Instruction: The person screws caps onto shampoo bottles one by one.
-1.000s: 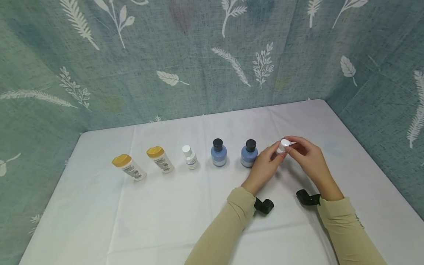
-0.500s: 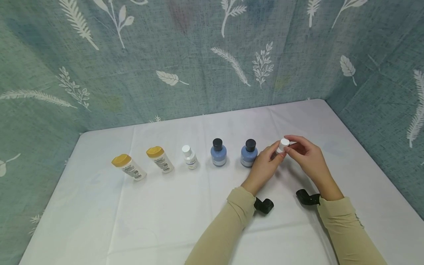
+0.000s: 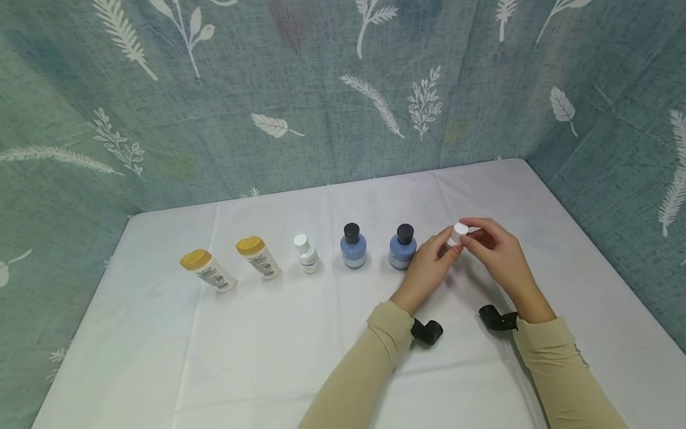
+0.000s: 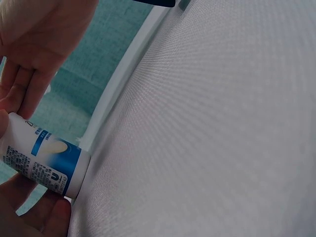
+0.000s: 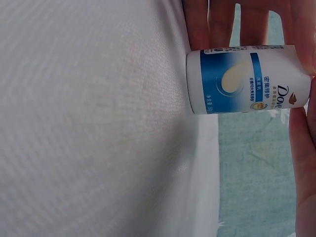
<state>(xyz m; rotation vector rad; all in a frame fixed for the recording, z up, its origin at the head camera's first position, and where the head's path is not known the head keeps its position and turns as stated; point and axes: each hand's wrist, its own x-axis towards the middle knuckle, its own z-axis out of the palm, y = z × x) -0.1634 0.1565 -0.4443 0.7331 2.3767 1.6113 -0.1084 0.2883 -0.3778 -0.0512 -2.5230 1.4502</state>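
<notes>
A small white Dove shampoo bottle [image 5: 242, 79] with a blue label and a white cap [image 3: 460, 229] stands upright on the white tablecloth at the right end of a row. My left hand [image 3: 430, 260] grips its body from the left, fingers behind it, and is close to a blue bottle [image 3: 402, 250] with a black cap. From the right, my right hand [image 3: 498, 253] pinches the cap between thumb and index finger. In the left wrist view the bottle's [image 4: 47, 155] base meets the cloth. The cap lies outside both wrist views.
Leftward along the row stand a second blue bottle [image 3: 354, 250], a white bottle [image 3: 308, 257] with a white cap, and two yellow-capped white bottles [image 3: 259, 259], [image 3: 214, 275], both appearing tilted. A green leaf-patterned curtain [image 3: 321, 89] borders the table [image 3: 268, 357] behind and at the sides.
</notes>
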